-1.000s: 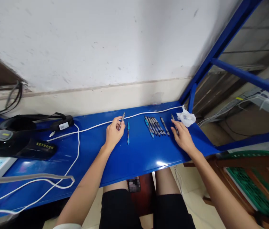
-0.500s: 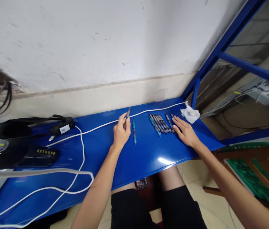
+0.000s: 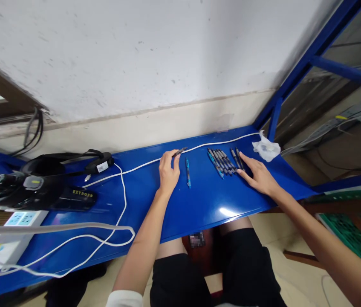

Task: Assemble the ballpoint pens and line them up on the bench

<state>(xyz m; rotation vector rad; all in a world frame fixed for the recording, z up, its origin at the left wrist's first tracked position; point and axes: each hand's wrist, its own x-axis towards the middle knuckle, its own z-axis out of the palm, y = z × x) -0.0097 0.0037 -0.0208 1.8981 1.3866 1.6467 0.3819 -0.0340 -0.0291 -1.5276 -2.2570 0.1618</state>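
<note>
My left hand (image 3: 169,170) pinches a dark grey pen (image 3: 179,152) above the blue table, with the pen tilted to the right. Just right of it, a bright blue pen (image 3: 188,172) lies alone on the tabletop. Farther right, several grey pens (image 3: 223,161) lie side by side, with another blue pen (image 3: 215,165) at their left end. Beside this row, two dark pens (image 3: 237,158) lie slightly apart from the others. My right hand (image 3: 257,175) rests at these two, thumb and fingers spread, its fingertips at the right-hand pen.
White cable (image 3: 142,165) runs along the back of the blue table (image 3: 199,213) and loops at the left. A black device (image 3: 71,198) and a white power strip (image 3: 27,218) stand at the left. Crumpled white plastic (image 3: 266,147) lies at the right end, near a blue frame post (image 3: 275,119).
The pen in my left hand has tipped from nearly upright toward the right. My right hand has drawn slightly right of the pens, uncovering more of the rightmost one. The camera view has shifted.
</note>
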